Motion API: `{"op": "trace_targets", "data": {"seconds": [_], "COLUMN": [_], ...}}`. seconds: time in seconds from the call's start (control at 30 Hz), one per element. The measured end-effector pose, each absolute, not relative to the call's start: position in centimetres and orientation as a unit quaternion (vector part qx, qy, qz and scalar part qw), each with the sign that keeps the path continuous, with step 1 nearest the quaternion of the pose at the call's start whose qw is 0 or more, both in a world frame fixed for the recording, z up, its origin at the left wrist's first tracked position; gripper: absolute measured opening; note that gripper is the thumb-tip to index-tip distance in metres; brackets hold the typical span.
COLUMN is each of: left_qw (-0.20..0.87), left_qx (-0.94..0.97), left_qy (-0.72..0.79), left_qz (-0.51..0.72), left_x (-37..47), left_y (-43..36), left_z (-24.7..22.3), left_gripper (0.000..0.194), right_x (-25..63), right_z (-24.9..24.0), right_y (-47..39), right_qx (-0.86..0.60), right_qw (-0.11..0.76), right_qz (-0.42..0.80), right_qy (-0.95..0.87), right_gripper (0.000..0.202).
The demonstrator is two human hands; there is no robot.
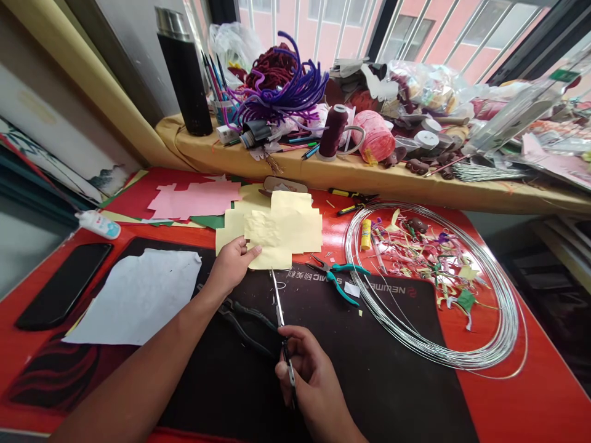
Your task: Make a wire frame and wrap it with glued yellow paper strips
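In right hand [310, 372], near front edge of bench [512, 406], gripping scissors [278, 301]; in left hand [234, 259], pinching yellow paper [290, 237], seemingly only part-cut.

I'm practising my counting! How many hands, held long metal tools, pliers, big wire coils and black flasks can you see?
Left hand and right hand: 2
Held long metal tool: 1
Teal-handled pliers, dark-handled pliers and yellow-and-black pliers: 3
Big wire coil: 1
Black flask: 1
Total: 8
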State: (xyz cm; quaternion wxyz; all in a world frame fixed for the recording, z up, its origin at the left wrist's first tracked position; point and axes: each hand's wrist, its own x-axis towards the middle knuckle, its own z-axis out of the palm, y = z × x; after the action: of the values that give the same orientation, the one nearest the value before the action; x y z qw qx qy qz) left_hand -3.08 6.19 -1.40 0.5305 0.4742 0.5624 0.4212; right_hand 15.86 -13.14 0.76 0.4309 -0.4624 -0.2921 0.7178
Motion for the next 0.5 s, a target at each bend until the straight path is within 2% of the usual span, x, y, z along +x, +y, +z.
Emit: {"op": "trace_targets", "data": {"seconds": [0.5], "left_qw": [0.547], "left_qx": [0.463], "left_qy": [0.551], "left_qz": [0.428], "left_x": [-3.45], "left_y": [6.32], "left_z": [-1.66], "left_gripper": [0.054], "right_x": [15.88], "right_z": [0.55], "right_y": [-13.37], "right_qx": [-0.483], "right_qw": [0.426], "right_qz": [0.701], "right_qy": [-0.306], "right_gripper": [0.056]}}
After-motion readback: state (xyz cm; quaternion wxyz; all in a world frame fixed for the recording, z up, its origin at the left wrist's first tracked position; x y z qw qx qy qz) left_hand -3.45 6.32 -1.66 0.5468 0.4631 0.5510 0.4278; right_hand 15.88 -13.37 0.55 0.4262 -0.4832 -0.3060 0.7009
